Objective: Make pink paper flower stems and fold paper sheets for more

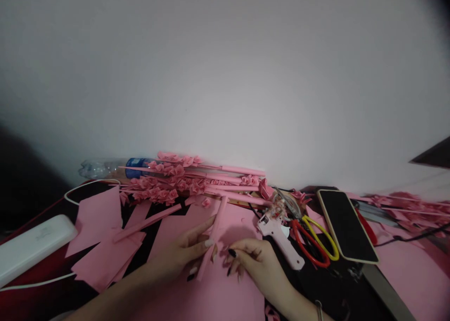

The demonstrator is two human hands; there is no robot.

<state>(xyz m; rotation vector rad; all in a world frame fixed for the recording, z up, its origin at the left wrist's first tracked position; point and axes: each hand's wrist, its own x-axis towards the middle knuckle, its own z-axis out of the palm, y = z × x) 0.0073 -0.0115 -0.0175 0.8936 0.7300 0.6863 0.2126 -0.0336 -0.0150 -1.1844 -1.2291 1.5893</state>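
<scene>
My left hand [191,248] is closed around a slim pink paper tube [218,218], which tilts up and away over a large pink sheet [225,307]. Just right of the tube is my right hand [251,262], its thumb and index finger pressed together. Whatever sits in that pinch is too small to make out. Beyond the hands lie pink paper flowers [172,171] on rolled stems, piled against the wall. A pale pink glue gun [281,243] rests to the right of my right hand.
Scissors with red and yellow handles [332,241] lie beside a phone [348,225]. More paper flowers [404,206] are at the far right. On the left are cut pink sheets [100,218], a white device [38,243] with a cable, and a plastic bottle [101,167].
</scene>
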